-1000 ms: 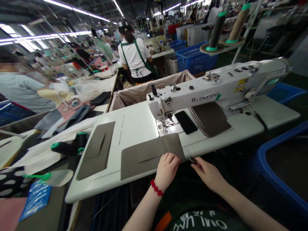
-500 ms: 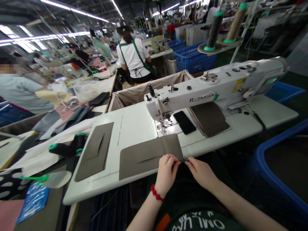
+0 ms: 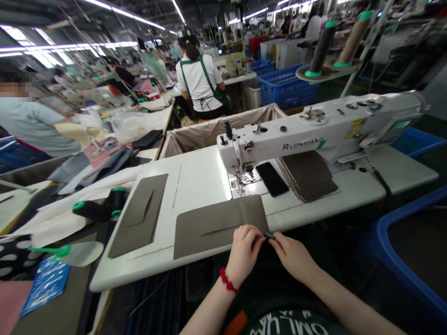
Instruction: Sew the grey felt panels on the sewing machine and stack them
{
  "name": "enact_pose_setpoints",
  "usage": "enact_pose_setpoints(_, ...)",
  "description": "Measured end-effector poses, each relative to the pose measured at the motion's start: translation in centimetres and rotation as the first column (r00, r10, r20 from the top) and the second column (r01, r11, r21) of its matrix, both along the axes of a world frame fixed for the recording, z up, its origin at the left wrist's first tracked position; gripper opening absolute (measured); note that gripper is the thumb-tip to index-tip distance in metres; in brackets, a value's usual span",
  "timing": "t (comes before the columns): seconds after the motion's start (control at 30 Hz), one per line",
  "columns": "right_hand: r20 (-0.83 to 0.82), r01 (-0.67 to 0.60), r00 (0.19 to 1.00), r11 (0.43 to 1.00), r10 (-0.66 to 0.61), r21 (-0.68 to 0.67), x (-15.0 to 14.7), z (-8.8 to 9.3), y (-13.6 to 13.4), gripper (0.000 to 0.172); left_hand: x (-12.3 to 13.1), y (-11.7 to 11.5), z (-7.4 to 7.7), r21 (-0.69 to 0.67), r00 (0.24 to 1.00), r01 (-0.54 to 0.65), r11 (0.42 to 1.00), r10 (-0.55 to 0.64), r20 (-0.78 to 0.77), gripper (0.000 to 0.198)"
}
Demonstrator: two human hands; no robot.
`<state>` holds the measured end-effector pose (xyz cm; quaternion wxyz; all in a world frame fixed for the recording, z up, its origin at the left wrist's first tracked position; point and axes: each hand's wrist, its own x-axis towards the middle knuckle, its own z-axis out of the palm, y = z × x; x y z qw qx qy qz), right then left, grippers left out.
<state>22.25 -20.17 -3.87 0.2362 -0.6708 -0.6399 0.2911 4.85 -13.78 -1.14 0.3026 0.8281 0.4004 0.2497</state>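
A grey-brown panel (image 3: 195, 239) with a slit-like flap lies at the front edge of the sewing table, its right corner overhanging. My left hand (image 3: 244, 249) is closed at that corner, thumb and fingers pinched on the panel's edge. In my right hand (image 3: 295, 256) is a small dark slender tool (image 3: 269, 236), its tip at the same corner; its exact kind cannot be made out. Behind the panel stands the sewing machine (image 3: 303, 139), its needle area just beyond the panel's far edge. A second grey-brown panel (image 3: 134, 232) with a similar slit lies to the left.
A black phone (image 3: 272, 179) and a stack of brown pieces (image 3: 310, 179) lie by the machine. Black thread cones (image 3: 91, 214) and an oil bottle (image 3: 84, 254) are at the left. A blue bin (image 3: 387, 228) stands right. Co-workers sit farther off.
The view has shifted slightly, so the scene sits a little further right. Both hands stay at the panel's corner, and the small dark tool now shows more plainly between them.
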Motion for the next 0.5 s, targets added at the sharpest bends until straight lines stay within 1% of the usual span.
enact_pose_setpoints(0.03,0.003,0.011,1.000,1.000,-0.011,-0.006,0.2,0.0,0.0,0.027,-0.5,0.2,0.6,-0.022,0.998,0.064,0.998,-0.064,0.007,0.011)
enact_pose_setpoints(0.07,0.008,0.029,1.000,1.000,-0.029,-0.011,0.4,0.0,0.0,0.027,-1.1,0.5,1.3,-0.056,0.986,0.169,0.984,-0.169,0.018,0.013)
enact_pose_setpoints(0.1,0.013,0.054,0.998,0.998,-0.053,-0.015,0.7,0.0,0.0,0.028,-2.0,1.0,2.0,-0.099,0.957,0.289,0.952,-0.287,0.033,0.017)
enact_pose_setpoints(0.13,0.015,0.079,0.997,0.997,-0.079,-0.015,0.9,0.1,-0.1,0.028,-3.0,1.8,2.6,-0.135,0.923,0.384,0.913,-0.381,0.046,0.023)
enact_pose_setpoints(0.17,0.011,0.101,0.995,0.995,-0.101,-0.010,1.1,0.2,-0.2,0.028,-4.2,2.7,3.1,-0.156,0.904,0.427,0.891,-0.425,0.043,0.029)
enact_pose_setpoints(0.2,-0.001,0.119,0.993,0.993,-0.119,0.002,1.2,0.3,-0.2,0.028,-5.4,3.7,3.5,-0.154,0.916,0.397,0.905,-0.400,0.011,0.034)
enact_pose_setpoints(0.23,-0.016,0.128,0.992,0.992,-0.127,0.019,1.2,0.4,-0.3,0.029,-6.6,4.8,3.6,-0.119,0.951,0.297,0.947,-0.305,-0.056,0.034)
enact_pose_setpoints(0.27,-0.031,0.127,0.992,0.991,-0.126,0.037,1.1,0.5,-0.3,0.031,-7.8,5.9,3.5,-0.057,0.975,0.159,0.986,-0.165,-0.147,0.034)
enact_pose_setpoints(0.3,-0.040,0.115,0.993,0.992,-0.113,0.052,0.9,0.6,-0.2,0.034,-8.8,6.9,3.2,0.017,0.968,0.030,0.999,-0.025,-0.248,0.039)
enact_pose_setpoints(0.33,-0.040,0.095,0.995,0.993,-0.092,0.064,0.7,0.6,-0.1,0.038,-9.7,7.8,2.8,0.086,0.935,-0.059,0.995,0.085,-0.345,0.052)
enact_pose_setpoints(0.37,-0.029,0.070,0.997,0.995,-0.068,0.072,0.4,0.7,0.1,0.042,-10.4,8.5,2.4,0.137,0.892,-0.106,0.985,0.155,-0.425,0.066)
enact_pose_setpoints(0.4,-0.008,0.044,0.999,0.996,-0.043,0.080,0.1,0.7,0.3,0.045,-10.9,8.9,2.0,0.170,0.852,-0.128,0.977,0.196,-0.485,0.077)
enact_pose_setpoints(0.43,0.022,0.021,1.000,0.996,-0.023,0.087,-0.2,0.7,0.6,0.047,-11.3,9.2,1.7,0.192,0.821,-0.140,0.971,0.222,-0.525,0.085)
enact_pose_setpoints(0.5,0.091,-0.012,0.996,0.995,0.002,0.103,-0.5,0.8,1.4,0.049,-11.7,9.3,1.6,0.220,0.792,-0.164,0.962,0.261,-0.552,0.091)
